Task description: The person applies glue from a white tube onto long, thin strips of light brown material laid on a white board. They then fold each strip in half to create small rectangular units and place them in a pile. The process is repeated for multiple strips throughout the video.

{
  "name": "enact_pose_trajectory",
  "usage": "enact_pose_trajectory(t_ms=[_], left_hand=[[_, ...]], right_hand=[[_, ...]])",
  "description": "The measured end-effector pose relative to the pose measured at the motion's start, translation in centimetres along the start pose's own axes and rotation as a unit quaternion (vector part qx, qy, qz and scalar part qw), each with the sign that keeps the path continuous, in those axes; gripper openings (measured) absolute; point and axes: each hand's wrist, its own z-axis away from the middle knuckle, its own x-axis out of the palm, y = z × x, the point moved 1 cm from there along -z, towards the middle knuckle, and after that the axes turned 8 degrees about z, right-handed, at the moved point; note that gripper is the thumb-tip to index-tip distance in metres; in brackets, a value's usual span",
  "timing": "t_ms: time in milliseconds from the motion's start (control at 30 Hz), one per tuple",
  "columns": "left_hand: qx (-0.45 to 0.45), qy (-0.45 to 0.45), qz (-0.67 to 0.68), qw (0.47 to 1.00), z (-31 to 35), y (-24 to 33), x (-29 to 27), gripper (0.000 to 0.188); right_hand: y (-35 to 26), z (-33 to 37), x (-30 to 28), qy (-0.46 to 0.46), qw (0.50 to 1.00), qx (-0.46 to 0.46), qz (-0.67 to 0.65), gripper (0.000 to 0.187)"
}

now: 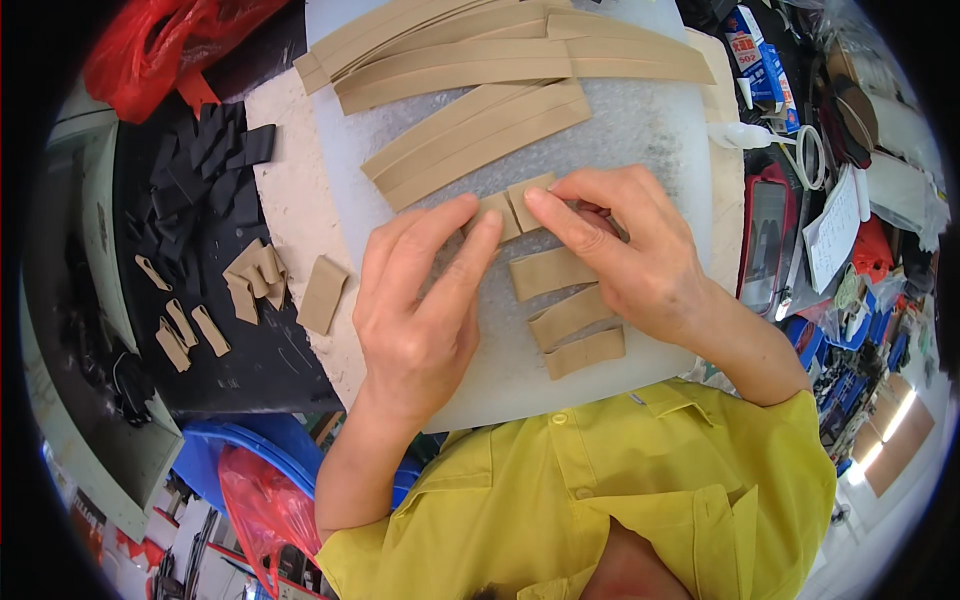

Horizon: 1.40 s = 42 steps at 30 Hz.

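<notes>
Both hands are at a short tan strip piece [507, 222] whose two ends meet at a dark seam line. My left hand [415, 310] has its thumb and index finger pinched on the left end. On the right end, the thumb and fingers of my right hand [645, 255] press together; part of that end is hidden under them. Just below lie several short tan band pieces, the upper one [550, 272] nearest my right hand, the lowest [587, 352] closest to my shirt. Beyond my hands, long tan strips [480, 140] lie overlapping on the whitish board [480, 385].
At left, a pile of black strips [195, 185] and several small tan loops [210, 330] lie on a black surface. A folded tan piece [323, 295] rests by the board's left side. Right are a white nozzle bottle [740, 134] and blue boxes [758, 60]. A blue bin [250, 437] stands lower left.
</notes>
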Motion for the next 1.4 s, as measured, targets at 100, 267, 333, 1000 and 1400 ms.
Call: enact_pose_trajectory(t_ms=[100,267,333,1000,1400], left_hand=[[-0.023,-0.016,-0.006,1.0,0.0,0.2,-0.2,0.034],[-0.02,-0.008,-0.013,1.0,-0.1,0.2,0.0,0.035],[-0.005,-0.014,-0.026,1.0,-0.2,0.2,0.0,0.036],[-0.037,-0.07,-0.026,0.996,-2.2,0.8,-1.8,0.029],[-0.127,-0.05,0.131,0.982,-0.3,3.2,0.0,0.04]], right_hand=[[0.0,-0.1,0.0,-0.005,1.0,-0.012,0.018,0.052],[0.0,-0.3,0.0,-0.006,0.999,-0.024,0.029,0.05],[0.1,-0.3,0.1,-0.003,0.999,-0.029,0.035,0.049],[0.4,-1.1,-2.7,-0.031,0.991,0.109,-0.075,0.029],[-6.3,7.6,-3.3,-0.033,0.991,0.074,0.103,0.045]])
